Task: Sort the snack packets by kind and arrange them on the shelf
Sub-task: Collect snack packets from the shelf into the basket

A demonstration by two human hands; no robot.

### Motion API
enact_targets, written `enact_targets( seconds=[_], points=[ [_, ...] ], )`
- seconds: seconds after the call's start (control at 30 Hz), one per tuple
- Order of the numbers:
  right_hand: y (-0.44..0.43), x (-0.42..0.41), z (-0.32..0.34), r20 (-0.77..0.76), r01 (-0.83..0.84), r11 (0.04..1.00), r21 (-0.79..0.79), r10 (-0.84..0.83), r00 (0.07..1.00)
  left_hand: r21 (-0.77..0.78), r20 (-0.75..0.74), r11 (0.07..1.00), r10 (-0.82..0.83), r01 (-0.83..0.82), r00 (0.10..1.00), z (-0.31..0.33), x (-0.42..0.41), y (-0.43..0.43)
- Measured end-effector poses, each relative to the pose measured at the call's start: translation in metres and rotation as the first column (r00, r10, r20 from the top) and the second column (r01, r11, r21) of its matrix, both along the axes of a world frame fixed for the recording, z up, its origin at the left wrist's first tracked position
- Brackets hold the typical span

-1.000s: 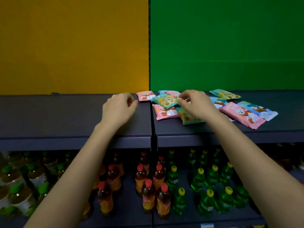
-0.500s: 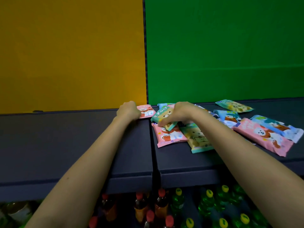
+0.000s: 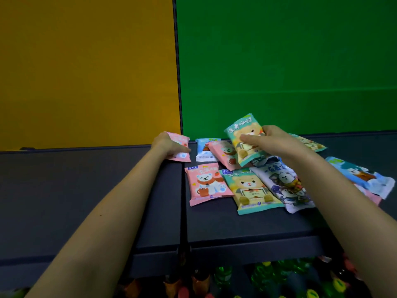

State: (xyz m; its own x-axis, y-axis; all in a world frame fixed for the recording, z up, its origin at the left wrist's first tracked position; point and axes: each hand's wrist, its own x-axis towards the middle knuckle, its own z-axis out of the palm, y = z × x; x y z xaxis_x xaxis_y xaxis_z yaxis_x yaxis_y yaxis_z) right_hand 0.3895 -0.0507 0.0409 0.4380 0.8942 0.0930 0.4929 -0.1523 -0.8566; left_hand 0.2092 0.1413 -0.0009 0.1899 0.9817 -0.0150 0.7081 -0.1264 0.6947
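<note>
Lifted since the earlier frame, teal packet [image 3: 240, 130] is hanging above the heap, right hand [image 3: 272, 143] fingers pinching it. Left hand [image 3: 165, 145] fingers are curling round pink packet [image 3: 182, 141] lying on the far shelf [image 3: 86, 190]. Sorting is barely beginning; remaining packets [image 3: 206, 183] are lying mixed.

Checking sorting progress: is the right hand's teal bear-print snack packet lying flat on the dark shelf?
No, the right hand grips the teal bear-print snack packet raised above the other packets.

Bottles [image 3: 223, 276] cut off at bottom edge, pink packet [image 3: 182, 140] half under left hand [image 3: 165, 145]
</note>
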Motion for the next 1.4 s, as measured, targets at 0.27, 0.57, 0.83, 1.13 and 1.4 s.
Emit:
enact_targets(
  seconds=[0.27, 0.57, 0.83, 1.13, 1.4],
  points=[
    [-0.02, -0.014, -0.007, -0.159, -0.045, 0.985, 0.164, 0.071, 0.985, 0.006, 0.496, 0.992, -0.109, 0.123, 0.861, 0.032, -0.04, -0.048],
    [-0.047, -0.097, -0.01, -0.254, -0.332, 0.891, 0.31, 0.414, 0.874, 0.204, 0.548, 0.967, 0.019, -0.156, 0.836, 0.038, -0.185, -0.197],
    [-0.07, -0.26, -0.053, -0.217, -0.661, 0.689, 0.297, 0.723, 0.656, 0.114, 0.595, 0.83, 0.383, -0.546, 0.707, -0.022, -0.33, -0.349],
    [-0.128, -0.476, -0.143, -0.311, -0.927, 0.357, 0.115, 0.899, 0.308, -0.091, 0.645, 0.468, 0.701, -0.879, 0.306, -0.11, -0.484, -0.511],
    [-0.18, -0.667, -0.243, -0.451, -0.983, 0.184, -0.026, 0.875, 0.176, -0.25, 0.614, 0.161, 0.789, -0.955, -0.028, -0.203, -0.626, -0.595]
  ],
)
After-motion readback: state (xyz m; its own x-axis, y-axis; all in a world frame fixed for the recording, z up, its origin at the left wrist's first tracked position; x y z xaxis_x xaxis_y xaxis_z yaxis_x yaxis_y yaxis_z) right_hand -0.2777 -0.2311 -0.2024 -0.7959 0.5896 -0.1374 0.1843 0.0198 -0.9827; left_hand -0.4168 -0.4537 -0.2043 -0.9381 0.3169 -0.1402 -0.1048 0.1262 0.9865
